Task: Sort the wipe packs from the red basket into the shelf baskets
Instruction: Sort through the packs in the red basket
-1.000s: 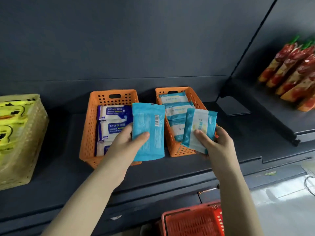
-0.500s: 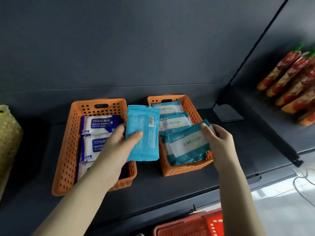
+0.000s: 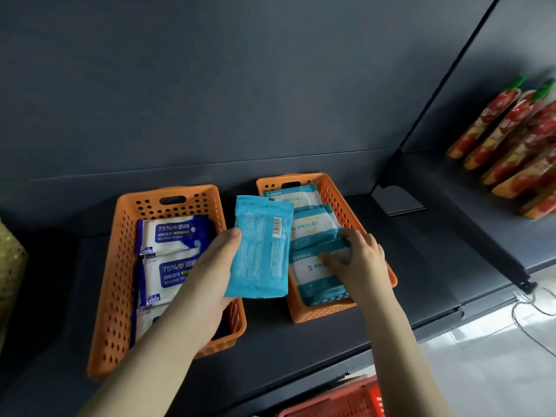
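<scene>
A: What did the left hand [image 3: 207,284] hold?
B: A teal wipe pack [image 3: 261,251], up between the left orange basket [image 3: 120,266] and the right orange basket [image 3: 340,200].
A: And the right hand [image 3: 361,260]?
B: It gripped a white-label wipe pack [image 3: 313,278] lying in the right one, near end.

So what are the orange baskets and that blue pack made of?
The left orange basket and right orange basket look like moulded plastic, matt: uniform colour, regular round holes, cut-out handles. The blue wipe pack in the left hand looks like thin plastic film, faintly shiny: crimped end seams, wrinkles, printed barcode.
</scene>
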Demonstrator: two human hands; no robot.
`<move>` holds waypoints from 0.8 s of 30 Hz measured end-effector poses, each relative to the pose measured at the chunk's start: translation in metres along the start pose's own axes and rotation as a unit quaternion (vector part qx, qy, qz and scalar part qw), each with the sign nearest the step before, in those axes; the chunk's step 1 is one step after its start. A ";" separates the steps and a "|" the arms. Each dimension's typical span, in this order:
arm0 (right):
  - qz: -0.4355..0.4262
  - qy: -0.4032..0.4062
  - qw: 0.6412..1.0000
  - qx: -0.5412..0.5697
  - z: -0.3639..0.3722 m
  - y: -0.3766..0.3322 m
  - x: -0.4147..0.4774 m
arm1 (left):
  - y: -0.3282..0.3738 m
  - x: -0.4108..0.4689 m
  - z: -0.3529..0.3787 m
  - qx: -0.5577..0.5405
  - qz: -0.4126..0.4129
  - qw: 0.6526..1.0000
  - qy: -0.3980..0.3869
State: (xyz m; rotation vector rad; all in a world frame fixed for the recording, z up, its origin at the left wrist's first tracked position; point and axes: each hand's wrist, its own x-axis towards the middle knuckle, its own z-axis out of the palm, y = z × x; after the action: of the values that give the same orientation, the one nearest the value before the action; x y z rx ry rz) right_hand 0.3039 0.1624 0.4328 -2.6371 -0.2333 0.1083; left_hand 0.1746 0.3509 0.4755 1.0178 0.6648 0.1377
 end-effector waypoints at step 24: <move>0.148 -0.092 0.708 0.684 -0.022 -0.063 -0.035 | -0.001 0.025 0.001 0.309 0.150 0.928 -0.147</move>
State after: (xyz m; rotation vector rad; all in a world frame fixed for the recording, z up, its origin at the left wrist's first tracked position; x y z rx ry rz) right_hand 0.2627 0.2006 0.4835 -1.1211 0.1849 0.4500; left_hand 0.1949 0.3600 0.4633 1.7111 0.2674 0.0371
